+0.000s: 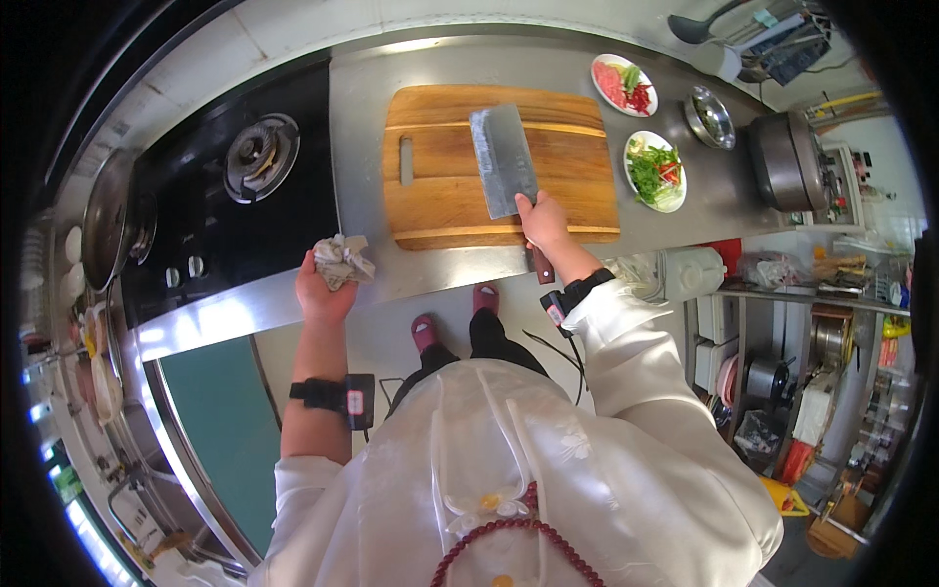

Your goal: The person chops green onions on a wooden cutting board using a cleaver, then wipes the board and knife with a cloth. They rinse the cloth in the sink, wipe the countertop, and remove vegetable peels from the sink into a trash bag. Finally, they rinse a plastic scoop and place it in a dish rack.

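A broad-bladed cleaver (503, 157) lies over the wooden cutting board (572, 186), its blade pointing away from me. My right hand (544, 221) is closed where the blade meets the brown handle, and the handle's end sticks out past the counter's front edge. Whether the blade touches the board or hovers just above it, I cannot tell. To the left, my left hand (323, 293) grips a crumpled whitish cloth (342, 260) at the front edge of the steel counter, beside the stove. Its fingers are partly hidden by the cloth.
Right of the board stand a plate of sliced meat and peppers (624, 84), a plate of chopped greens (655, 172), a metal bowl (709, 117) and a dark pot (782, 161). On the left are a black gas stove (205, 230) and a wok (108, 220). Shelves (812, 298) stand at right.
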Motion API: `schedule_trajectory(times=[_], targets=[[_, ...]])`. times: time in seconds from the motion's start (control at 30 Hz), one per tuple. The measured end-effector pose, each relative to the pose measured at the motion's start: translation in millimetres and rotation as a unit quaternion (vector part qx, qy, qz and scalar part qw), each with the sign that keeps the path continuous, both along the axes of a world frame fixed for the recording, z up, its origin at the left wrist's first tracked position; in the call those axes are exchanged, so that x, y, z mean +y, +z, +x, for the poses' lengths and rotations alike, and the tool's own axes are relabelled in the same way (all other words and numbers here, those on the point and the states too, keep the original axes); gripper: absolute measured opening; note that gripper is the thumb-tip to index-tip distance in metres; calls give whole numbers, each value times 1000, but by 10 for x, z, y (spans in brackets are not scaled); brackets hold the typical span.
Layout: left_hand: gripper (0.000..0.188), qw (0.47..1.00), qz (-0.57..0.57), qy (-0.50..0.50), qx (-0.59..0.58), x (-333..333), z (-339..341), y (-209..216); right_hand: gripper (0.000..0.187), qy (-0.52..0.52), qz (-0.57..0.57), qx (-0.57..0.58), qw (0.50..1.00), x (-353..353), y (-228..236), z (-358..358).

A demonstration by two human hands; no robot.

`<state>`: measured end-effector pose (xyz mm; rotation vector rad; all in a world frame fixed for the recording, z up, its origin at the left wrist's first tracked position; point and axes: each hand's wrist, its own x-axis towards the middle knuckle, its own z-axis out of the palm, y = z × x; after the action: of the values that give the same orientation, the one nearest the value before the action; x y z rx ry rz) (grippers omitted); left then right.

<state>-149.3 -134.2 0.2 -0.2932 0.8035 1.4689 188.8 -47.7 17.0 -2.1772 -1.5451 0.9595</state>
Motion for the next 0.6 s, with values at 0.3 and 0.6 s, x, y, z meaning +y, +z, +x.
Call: schedule_trajectory(times=[0.3,0.6], targets=[[37,998,16,18,-55,170,379,124,30,116,89,132,980,-450,415,-613],[36,965,239,-18,-109,302,694,586,33,280,378,-77,879,-844,961,-1068]])
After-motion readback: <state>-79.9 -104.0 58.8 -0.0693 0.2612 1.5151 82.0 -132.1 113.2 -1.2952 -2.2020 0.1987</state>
